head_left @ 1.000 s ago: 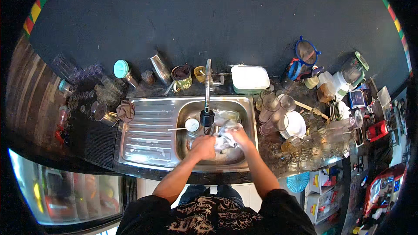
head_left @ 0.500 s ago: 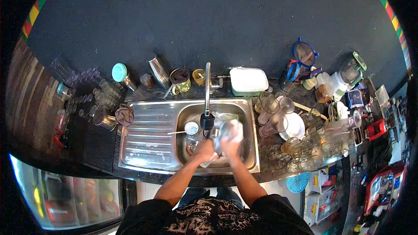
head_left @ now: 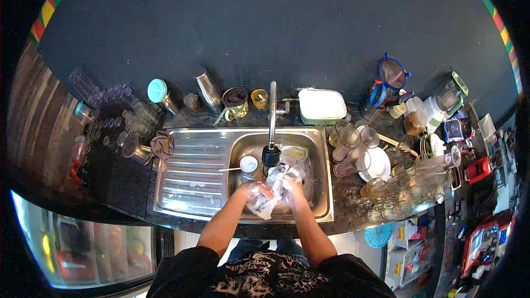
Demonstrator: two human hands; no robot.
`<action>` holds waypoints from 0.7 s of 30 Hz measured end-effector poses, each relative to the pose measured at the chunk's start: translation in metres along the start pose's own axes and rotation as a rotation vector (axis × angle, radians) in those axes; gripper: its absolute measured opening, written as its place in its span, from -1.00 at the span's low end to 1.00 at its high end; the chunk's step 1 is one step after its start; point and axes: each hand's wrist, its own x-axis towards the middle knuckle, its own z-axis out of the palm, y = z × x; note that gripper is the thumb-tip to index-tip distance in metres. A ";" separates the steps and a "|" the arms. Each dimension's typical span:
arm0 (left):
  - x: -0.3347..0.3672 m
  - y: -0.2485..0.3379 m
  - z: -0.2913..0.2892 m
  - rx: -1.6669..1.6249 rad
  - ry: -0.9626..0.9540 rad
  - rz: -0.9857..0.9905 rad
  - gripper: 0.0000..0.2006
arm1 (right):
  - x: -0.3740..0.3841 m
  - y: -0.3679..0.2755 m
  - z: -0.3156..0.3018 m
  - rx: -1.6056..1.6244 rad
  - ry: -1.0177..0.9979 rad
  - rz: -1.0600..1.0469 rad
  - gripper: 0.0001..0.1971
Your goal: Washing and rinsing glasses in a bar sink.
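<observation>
Both hands are low in the steel sink basin [head_left: 318, 198], under the faucet's black spray head [head_left: 271, 156]. A crumpled white cloth [head_left: 264, 207], wet and sudsy, hangs between them. My left hand [head_left: 254, 192] is closed on its left side, foam over the fingers. On the other side my right hand [head_left: 292, 186] grips the cloth's upper part, its fingers partly hidden by suds. Whether anything is wrapped inside cannot be made out. Left of the spray head sits a small white round cup [head_left: 248, 163] beside a thin white stick. Behind my right hand lies a clear yellowish container [head_left: 295, 153].
A ribbed drainboard [head_left: 193, 171] adjoins the basin on the left, with a brown rag [head_left: 162, 145] at its corner. Crowded glasses [head_left: 386, 193] and white plates [head_left: 377, 164] stand on the right. A white-lidded tub [head_left: 322, 105] and metal shaker [head_left: 207, 91] line the wall.
My hands have moved slightly apart. The white cloth, earlier a blur raised at my right hand, now hangs lower between both hands. The whole view has shifted slightly.
</observation>
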 end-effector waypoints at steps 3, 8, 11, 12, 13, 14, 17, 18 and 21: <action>0.013 0.011 0.013 0.941 0.548 0.164 -0.56 | -0.002 0.006 0.008 -0.697 0.442 -0.099 -0.69; 0.022 -0.001 0.026 0.775 0.452 0.224 -0.49 | -0.001 0.003 0.002 -0.681 0.520 0.122 -0.63; 0.030 -0.003 0.015 -0.543 0.245 0.436 -0.67 | -0.005 -0.012 -0.002 -0.607 0.005 -0.236 -0.49; 0.034 0.003 0.009 -0.614 0.244 0.427 -0.79 | -0.006 -0.018 -0.002 -0.755 -0.199 -0.422 -0.50; 0.038 0.007 0.006 -0.721 0.375 0.394 -0.82 | -0.009 -0.020 0.000 -0.829 -0.161 -0.362 -0.47; 0.040 0.011 0.003 -0.735 0.426 0.426 -0.83 | -0.009 -0.023 0.003 -0.883 -0.135 -0.346 -0.43; 0.041 0.025 0.007 -0.728 0.551 0.531 -0.84 | -0.006 -0.029 0.009 -1.127 -0.207 -0.401 -0.27; 0.039 0.027 0.013 -0.732 0.653 0.514 -0.84 | -0.002 -0.032 0.010 -1.145 -0.196 -0.420 -0.25; 0.029 0.032 0.038 -0.524 0.518 0.617 -0.83 | 0.005 -0.042 0.009 -1.243 -0.195 -0.414 -0.23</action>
